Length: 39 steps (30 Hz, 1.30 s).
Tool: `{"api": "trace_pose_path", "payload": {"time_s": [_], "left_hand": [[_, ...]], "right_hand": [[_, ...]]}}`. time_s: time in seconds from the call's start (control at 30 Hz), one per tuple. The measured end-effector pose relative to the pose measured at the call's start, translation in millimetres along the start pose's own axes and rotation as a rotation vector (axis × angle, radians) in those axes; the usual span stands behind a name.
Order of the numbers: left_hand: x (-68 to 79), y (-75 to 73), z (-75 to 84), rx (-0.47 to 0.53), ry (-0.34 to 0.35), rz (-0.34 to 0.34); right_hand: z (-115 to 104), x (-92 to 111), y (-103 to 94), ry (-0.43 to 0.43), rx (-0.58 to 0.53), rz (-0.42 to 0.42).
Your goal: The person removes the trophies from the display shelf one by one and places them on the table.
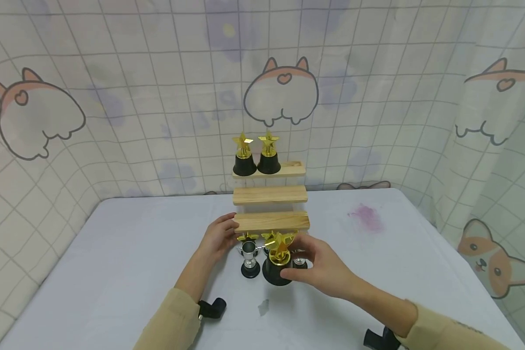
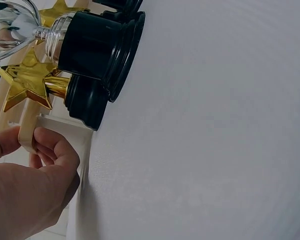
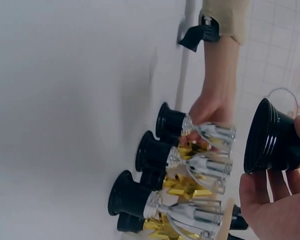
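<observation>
star trophy [image 1: 278,260], pinched in the right hand [image 1: 325,272], might topple silver cups [image 1: 249,262] if swung low; left hand [image 1: 218,236] pinches shelf [image 1: 271,221].

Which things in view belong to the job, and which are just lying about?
Likely in the job:
- gold star trophy, in the right hand
- wooden rack, pinched by the left hand
- two trophies on its top shelf
- silver cups and stars below

Likely just there:
- corgi-print backdrop
- pink stain
- grey patch
</observation>
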State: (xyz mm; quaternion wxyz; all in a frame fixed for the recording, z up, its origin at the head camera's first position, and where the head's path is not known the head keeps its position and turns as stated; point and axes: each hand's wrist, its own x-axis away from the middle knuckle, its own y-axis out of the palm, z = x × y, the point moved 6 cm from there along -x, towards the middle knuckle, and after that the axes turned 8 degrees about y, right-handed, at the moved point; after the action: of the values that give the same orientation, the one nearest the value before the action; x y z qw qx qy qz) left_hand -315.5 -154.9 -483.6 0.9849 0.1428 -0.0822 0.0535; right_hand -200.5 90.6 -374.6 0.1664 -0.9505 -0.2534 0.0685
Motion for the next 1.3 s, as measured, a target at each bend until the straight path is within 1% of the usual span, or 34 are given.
{"api": "trace_pose_path", "payload": {"time_s": [0.17,0.4,0.57,0.77,1.0,1.07,1.3], "left_hand": [[0.4,0.0,0.4,-0.011,0.003,-0.001],[0.4,0.0,0.8,-0.004,0.005,0.002],[-0.8,-1.3,0.6,-0.003,0.004,0.005],[0.1,0.3,1.2,-0.004,-0.001,0.005],[0.0,-0.2,1.5,0.011,0.000,0.005],[0.1,-0.1,1.4,0.007,-0.003,0.005],[0.2,0.0,1.2,-0.003,-0.014,-0.001]], "right_hand": [[4.6,2.2,10.1,-0.005,-0.010,-0.039],[12.6,2.5,22.1,0.075,-0.026,-0.071],[16.9,1.0,29.5,0.072,-0.055,-0.090],[27.8,0.1,38.3,0.102,-0.112,-0.102],[44.7,-0.8,47.0,0.198,-0.144,-0.108],[48.3,-1.1,48.8,0.212,-0.145,-0.108],[53.6,-2.9,54.6,0.195,-0.119,-0.099]]}}
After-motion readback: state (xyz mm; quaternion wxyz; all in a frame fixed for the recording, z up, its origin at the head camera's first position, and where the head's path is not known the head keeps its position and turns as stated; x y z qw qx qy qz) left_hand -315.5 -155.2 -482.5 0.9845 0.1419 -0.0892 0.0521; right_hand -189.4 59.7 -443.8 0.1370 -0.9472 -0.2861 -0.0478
